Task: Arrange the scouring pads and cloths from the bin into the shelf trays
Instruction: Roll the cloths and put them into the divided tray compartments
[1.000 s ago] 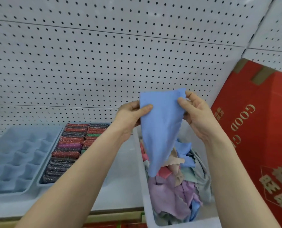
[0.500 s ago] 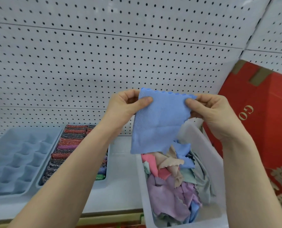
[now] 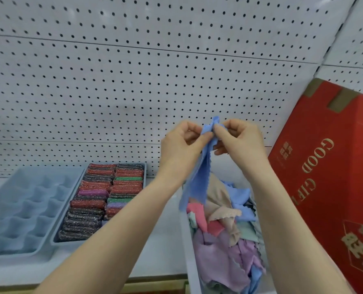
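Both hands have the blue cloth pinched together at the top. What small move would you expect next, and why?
Probably a carry left toward the empty compartment tray. The left hand and right hand pinch the blue cloth with its top corners brought together, so it hangs folded over the bin. The neighbouring tray already looks full of scouring pads.

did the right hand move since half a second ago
Yes. The right hand moved left, away from the red box, meeting the left hand on the blue cloth's top edge.
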The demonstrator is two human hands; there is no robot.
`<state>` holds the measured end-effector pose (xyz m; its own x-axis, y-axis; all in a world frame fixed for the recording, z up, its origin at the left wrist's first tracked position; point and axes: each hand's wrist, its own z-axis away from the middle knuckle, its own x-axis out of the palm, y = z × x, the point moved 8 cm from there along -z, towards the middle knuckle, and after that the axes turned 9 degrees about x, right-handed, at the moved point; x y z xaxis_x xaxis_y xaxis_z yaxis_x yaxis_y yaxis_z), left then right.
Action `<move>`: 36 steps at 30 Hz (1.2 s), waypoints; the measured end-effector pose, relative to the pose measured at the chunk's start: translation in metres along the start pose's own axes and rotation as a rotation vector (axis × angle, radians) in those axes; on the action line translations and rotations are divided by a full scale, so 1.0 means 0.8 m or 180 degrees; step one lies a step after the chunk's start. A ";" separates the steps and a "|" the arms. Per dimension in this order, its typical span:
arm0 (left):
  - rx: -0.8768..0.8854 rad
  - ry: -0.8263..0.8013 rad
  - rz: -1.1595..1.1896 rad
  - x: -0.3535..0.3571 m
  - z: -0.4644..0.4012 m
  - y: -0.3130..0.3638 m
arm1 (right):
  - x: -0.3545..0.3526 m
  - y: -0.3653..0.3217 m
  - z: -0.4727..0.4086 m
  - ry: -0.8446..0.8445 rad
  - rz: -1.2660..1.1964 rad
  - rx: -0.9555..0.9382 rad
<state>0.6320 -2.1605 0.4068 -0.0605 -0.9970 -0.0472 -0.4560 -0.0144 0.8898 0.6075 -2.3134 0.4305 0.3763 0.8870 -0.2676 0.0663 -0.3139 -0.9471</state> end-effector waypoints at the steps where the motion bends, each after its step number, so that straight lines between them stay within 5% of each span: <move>1: 0.0018 -0.0068 0.0092 0.003 0.001 0.004 | 0.004 -0.004 0.001 -0.0045 -0.0066 -0.0038; 9: -0.0038 -0.0056 0.0236 -0.020 -0.008 0.010 | -0.015 0.011 -0.006 -0.0145 -0.0571 -0.0246; 15: -0.0346 -0.0353 0.1357 -0.021 -0.025 0.019 | 0.040 0.069 0.023 -0.1941 -0.0971 0.0421; 19: -0.0829 -0.0370 0.1435 -0.022 -0.020 -0.010 | 0.046 0.070 0.022 -0.1588 -0.1254 0.0571; 23: -0.1529 -0.1122 0.0860 0.000 0.038 -0.072 | 0.046 0.096 0.024 -0.1229 -0.1103 0.0844; 26: -0.1531 -0.0833 0.0579 -0.008 0.057 -0.105 | 0.044 0.119 0.028 -0.1111 -0.0807 0.1048; 30: -0.1193 -0.0612 0.0521 -0.016 0.047 -0.100 | 0.047 0.119 0.031 -0.1263 -0.0715 0.1030; 36: 0.0052 -0.0463 0.0321 -0.030 0.018 -0.038 | 0.031 0.076 0.017 -0.0897 -0.0857 0.0403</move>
<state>0.6347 -2.1354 0.3748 -0.2341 -0.9719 -0.0242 -0.4555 0.0876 0.8859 0.6085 -2.3058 0.3642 0.0920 0.9953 -0.0286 0.0070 -0.0294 -0.9995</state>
